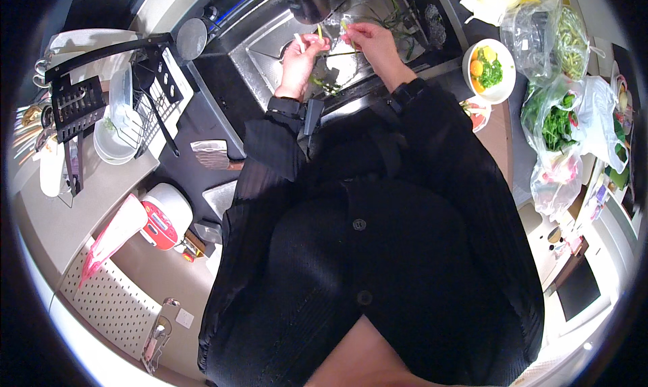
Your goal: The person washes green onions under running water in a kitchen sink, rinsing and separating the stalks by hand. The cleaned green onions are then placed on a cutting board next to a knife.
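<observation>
Over the stainless-steel sink point(258, 52), my left hand point(297, 63) grips a pale white stalk point(299, 42), with a yellow-green stalk end point(320, 31) by its fingertips. My right hand point(377, 46), to the right and apart from it, pinches a thin yellow-green piece of stalk point(345, 25) between thumb and fingers. The stalks look like scallion or a similar green. Long dark green leaves point(400, 28) lie in the right part of the sink. Small green scraps point(326, 86) lie near its front edge, below the hands.
A dark faucet point(308, 3) hangs over the sink. At right stand a white bowl point(508, 83) of egg yolks and chopped greens, and plastic bags of vegetables point(557, 123). At left are a cleaver point(210, 153), a dish rack point(152, 128), and a red-and-white rice cooker point(169, 209).
</observation>
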The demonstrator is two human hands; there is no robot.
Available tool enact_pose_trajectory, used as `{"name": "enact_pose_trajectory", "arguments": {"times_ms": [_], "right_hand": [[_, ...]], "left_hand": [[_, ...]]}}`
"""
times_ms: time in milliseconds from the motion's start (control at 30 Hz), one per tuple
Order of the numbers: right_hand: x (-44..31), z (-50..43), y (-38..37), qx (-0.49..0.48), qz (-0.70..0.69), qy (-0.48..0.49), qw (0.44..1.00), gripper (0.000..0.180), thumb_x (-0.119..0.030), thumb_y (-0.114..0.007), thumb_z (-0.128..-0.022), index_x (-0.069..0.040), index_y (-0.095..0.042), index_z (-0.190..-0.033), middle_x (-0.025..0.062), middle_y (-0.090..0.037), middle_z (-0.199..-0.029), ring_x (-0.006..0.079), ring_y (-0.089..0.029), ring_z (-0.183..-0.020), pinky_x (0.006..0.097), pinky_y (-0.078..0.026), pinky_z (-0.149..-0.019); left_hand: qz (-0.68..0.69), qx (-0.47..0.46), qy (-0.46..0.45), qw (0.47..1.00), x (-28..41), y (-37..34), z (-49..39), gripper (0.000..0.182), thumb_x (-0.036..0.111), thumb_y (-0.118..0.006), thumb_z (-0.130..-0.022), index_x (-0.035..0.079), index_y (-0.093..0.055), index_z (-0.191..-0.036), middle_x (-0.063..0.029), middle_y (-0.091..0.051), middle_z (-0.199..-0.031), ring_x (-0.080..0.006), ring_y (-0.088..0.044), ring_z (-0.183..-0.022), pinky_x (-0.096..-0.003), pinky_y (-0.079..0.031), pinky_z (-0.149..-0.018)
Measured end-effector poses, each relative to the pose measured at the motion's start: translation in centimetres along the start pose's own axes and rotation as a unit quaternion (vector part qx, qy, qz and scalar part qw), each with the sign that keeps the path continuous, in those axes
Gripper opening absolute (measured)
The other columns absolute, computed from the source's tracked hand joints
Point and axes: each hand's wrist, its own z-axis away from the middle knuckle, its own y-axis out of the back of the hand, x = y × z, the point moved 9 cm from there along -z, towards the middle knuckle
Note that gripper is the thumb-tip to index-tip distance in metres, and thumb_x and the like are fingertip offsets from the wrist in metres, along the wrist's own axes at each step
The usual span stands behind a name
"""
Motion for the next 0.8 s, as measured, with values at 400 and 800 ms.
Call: {"name": "enact_pose_trajectory", "arguments": {"times_ms": [400,800], "right_hand": [[-0.2,-0.9,-2.5,-0.018,-0.004,0.067,0.998,0.023,-0.007,-0.071,-0.082,0.001,-0.067,-0.103,0.0090,-0.071,-0.094,0.0126,-0.066,-0.082,0.0250,-0.052,-0.073],[3.8,-0.9,-3.6,-0.050,-0.139,-0.093,0.985,0.033,-0.006,-0.070,-0.085,0.002,-0.048,-0.109,0.0124,-0.063,-0.099,0.0179,-0.063,-0.085,0.0285,-0.053,-0.074]], "left_hand": [[-0.198,-0.078,0.023,0.977,-1.2,-1.5,0.6,0.012,0.011,-0.065,-0.090,0.005,-0.064,-0.100,0.0009,-0.064,-0.089,-0.0056,-0.054,-0.080,-0.0211,-0.043,-0.073],[0.200,-0.099,0.034,0.974,0.4,-4.1,0.3,0.029,0.022,-0.045,-0.102,0.002,-0.061,-0.115,-0.0020,-0.065,-0.095,-0.0068,-0.057,-0.075,-0.0189,-0.042,-0.064]]}}
